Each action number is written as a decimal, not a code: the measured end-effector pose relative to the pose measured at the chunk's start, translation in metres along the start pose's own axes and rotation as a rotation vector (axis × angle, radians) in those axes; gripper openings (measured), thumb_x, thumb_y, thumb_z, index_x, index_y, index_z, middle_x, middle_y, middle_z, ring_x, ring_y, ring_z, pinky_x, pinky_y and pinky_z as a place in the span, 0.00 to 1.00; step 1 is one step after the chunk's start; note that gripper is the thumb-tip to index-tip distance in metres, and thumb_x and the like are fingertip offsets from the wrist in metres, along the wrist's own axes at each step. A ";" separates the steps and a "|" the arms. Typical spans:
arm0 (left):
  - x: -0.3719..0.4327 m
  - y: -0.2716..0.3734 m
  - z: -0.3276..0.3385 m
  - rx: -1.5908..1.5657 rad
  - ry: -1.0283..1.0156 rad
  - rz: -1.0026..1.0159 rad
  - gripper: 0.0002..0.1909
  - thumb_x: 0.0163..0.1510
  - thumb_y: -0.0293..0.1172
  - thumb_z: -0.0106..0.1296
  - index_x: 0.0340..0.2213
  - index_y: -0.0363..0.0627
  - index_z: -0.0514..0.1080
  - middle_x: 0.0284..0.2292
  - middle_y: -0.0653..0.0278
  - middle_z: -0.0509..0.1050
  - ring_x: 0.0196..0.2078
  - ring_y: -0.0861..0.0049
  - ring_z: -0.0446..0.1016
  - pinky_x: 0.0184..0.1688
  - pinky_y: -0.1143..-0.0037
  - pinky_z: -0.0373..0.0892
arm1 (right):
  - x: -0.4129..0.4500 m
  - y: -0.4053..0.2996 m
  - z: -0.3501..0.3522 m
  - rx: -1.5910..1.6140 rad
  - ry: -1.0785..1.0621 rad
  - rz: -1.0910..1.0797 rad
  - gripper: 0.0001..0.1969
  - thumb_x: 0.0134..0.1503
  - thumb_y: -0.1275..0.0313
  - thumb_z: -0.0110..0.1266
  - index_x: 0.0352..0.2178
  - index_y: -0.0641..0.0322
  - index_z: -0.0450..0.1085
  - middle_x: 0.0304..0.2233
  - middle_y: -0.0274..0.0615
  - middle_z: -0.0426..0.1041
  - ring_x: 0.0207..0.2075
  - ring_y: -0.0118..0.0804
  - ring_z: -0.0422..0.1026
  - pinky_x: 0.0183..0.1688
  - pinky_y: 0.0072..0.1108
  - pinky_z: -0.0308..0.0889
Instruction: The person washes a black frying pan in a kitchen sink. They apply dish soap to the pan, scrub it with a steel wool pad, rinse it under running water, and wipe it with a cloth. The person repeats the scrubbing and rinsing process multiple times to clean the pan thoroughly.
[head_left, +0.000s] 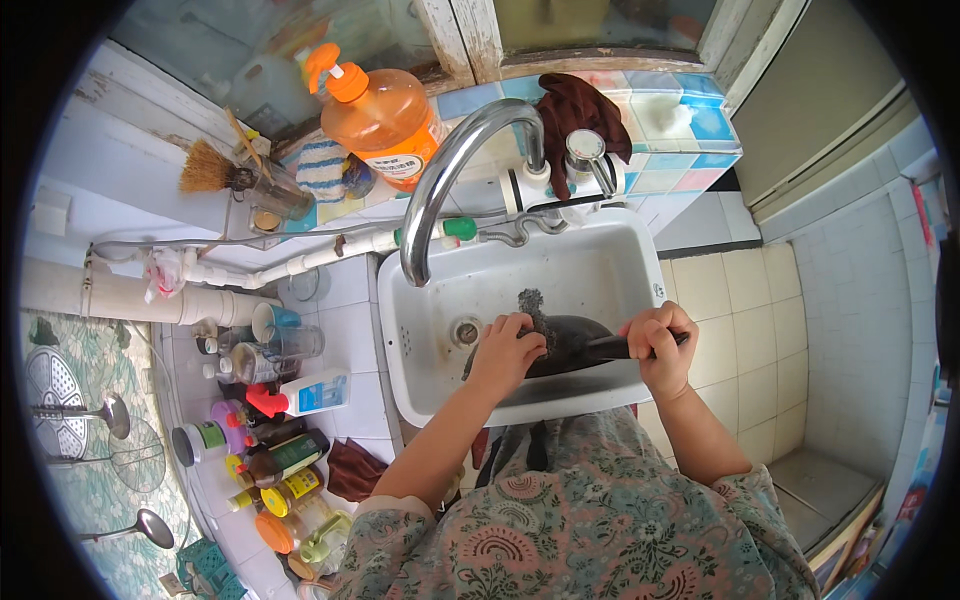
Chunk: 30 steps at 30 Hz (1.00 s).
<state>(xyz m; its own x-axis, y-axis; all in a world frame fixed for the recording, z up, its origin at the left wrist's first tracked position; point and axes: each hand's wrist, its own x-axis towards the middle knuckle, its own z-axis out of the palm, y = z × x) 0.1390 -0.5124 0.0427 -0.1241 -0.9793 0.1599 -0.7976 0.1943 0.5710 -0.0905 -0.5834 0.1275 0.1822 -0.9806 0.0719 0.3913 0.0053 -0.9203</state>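
A white ceramic sink (592, 262) lies before me, and in it is a dark pan (574, 334), tilted over the near part of the basin. My right hand (661, 346) is closed around the pan's black handle near its end. Against the pan rests my left hand (510, 351), its fingers on a grey metal scouring pad (532, 302), part of which sticks out beyond the fingertips. The pan's left part is partly hidden by my left hand and forearm. The drain (466, 331) shows left of the pan. A curved chrome faucet (457, 176) arches over the basin, with no water visible from its spout.
Behind the sink stand an orange pump bottle (386, 124), a striped cloth (321, 171), a brush (206, 166) and a dark red cloth (581, 112). Bottles and jars, including a red-topped spray bottle (319, 391), crowd the left counter (349, 341). A tiled floor (739, 330) lies at right.
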 end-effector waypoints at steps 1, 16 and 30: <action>0.002 0.001 0.001 -0.004 -0.005 -0.002 0.08 0.42 0.30 0.60 0.28 0.49 0.73 0.37 0.63 0.66 0.41 0.62 0.67 0.43 0.66 0.64 | 0.001 0.001 -0.004 0.006 0.001 -0.007 0.11 0.51 0.81 0.43 0.15 0.61 0.58 0.11 0.36 0.63 0.15 0.24 0.60 0.32 0.27 0.69; -0.004 0.016 0.006 -0.018 0.023 0.044 0.13 0.42 0.30 0.61 0.32 0.51 0.72 0.39 0.62 0.66 0.42 0.62 0.67 0.43 0.66 0.65 | 0.011 0.009 0.000 -0.018 -0.027 -0.009 0.11 0.53 0.81 0.44 0.16 0.61 0.58 0.12 0.35 0.63 0.15 0.24 0.60 0.31 0.25 0.69; -0.029 -0.031 -0.002 0.049 0.242 -0.009 0.19 0.40 0.24 0.61 0.38 0.45 0.72 0.37 0.59 0.67 0.38 0.60 0.68 0.40 0.67 0.67 | 0.014 0.008 0.002 -0.020 -0.062 -0.002 0.11 0.50 0.83 0.44 0.15 0.61 0.57 0.11 0.35 0.62 0.14 0.24 0.60 0.28 0.24 0.70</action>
<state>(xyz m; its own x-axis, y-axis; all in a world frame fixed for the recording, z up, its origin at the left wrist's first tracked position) 0.1690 -0.4895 0.0222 0.0238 -0.9377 0.3466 -0.8262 0.1768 0.5349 -0.0835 -0.5964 0.1218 0.2374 -0.9666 0.0971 0.3733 -0.0015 -0.9277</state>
